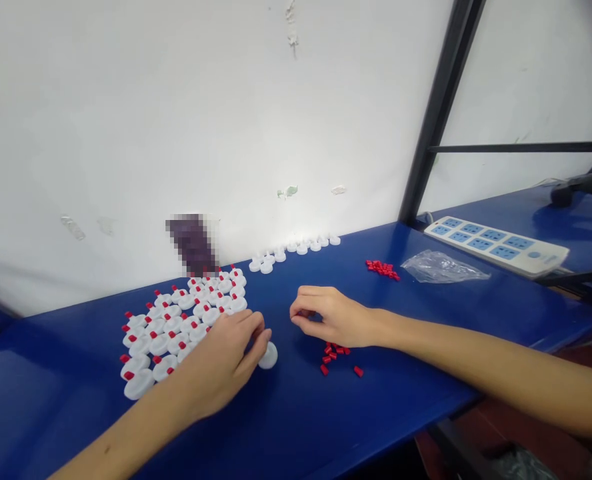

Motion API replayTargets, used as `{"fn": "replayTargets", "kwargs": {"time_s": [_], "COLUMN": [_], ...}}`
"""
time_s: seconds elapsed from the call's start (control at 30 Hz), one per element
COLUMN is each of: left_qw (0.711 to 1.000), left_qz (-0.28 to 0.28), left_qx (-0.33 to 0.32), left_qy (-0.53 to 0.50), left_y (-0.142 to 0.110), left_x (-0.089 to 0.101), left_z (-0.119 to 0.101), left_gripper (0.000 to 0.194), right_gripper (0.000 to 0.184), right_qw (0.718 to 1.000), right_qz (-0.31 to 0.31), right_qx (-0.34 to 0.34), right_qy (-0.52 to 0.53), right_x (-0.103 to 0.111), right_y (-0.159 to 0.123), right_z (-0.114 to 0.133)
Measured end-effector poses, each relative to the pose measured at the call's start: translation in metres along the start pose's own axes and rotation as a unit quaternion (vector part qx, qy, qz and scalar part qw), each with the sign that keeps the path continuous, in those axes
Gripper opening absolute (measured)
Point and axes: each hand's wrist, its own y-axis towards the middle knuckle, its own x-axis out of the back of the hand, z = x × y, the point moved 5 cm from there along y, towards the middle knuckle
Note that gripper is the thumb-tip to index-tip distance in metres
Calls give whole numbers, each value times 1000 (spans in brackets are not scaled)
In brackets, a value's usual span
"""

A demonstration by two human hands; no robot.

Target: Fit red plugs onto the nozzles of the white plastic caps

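Observation:
My left hand (233, 357) is closed, its thumb and fingertips at a round white plastic cap (269, 357) that shows just past the thumb. The grip itself is partly hidden. To its right, my right hand (326, 315) is pinched, thumb and forefinger together; anything between them is too small to make out. Below that hand lie several loose red tips (333, 352), partly covered by the wrist. Beside and beyond my left hand stand many white caps (159, 343) with red tips on their spouts, packed close together. My left forearm hides some of them.
White caps (302, 248) without red tips line the wall on the blue table (256, 427). Farther right are a pile of red tips (382, 269), a clear plastic bag (441, 267) and a power strip (496, 245). A black metal post (433, 113) rises behind.

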Motion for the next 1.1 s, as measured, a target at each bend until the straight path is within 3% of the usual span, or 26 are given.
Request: {"fn": "replayTargets", "kwargs": {"time_s": [0.07,0.17,0.33,0.4,0.5,0.57,0.63,0.77,0.87,1.0,1.1], "left_qw": [990,958,927,938,959,958,956,976,993,996,996], "left_qz": [-43,-50,-40,-61,-144,-185,-192,-152,-76,8,19], "left_qx": [27,42,20,-23,-110,-156,-181,-137,-86,-64,-71], "left_qy": [-134,-279,-372,-341,-219,-156,-129,-72,4,58,43], "left_y": [-15,-25,-34,-40,-51,-56,-56,-45,-38,-36,-35], "left_x": [-2,-11,-17,-10,4,10,9,-3,-15,-26,-30], "left_z": [3,8,6,3,0,-2,-2,5,9,6,3], "left_gripper": [34,35,30,24,11,11,14,31,41,29,24], "right_gripper": [9,9,12,13,11,9,6,5,6,9,15], "right_qw": [1000,999,995,994,994,994,995,996,996,996,995], "right_qz": [-5,-7,11,17,10,2,1,14,16,19,29], "right_qx": [7,29,69,88,95,91,87,83,78,75,85], "right_qy": [13,41,72,66,54,52,49,38,34,39,50], "right_x": [-2,-4,-8,-12,-15,-15,-15,-15,-14,-15,-16], "right_y": [0,0,0,-1,-2,-2,-1,0,1,0,-1], "right_z": [2,9,27,33,37,37,37,34,32,31,34]}}
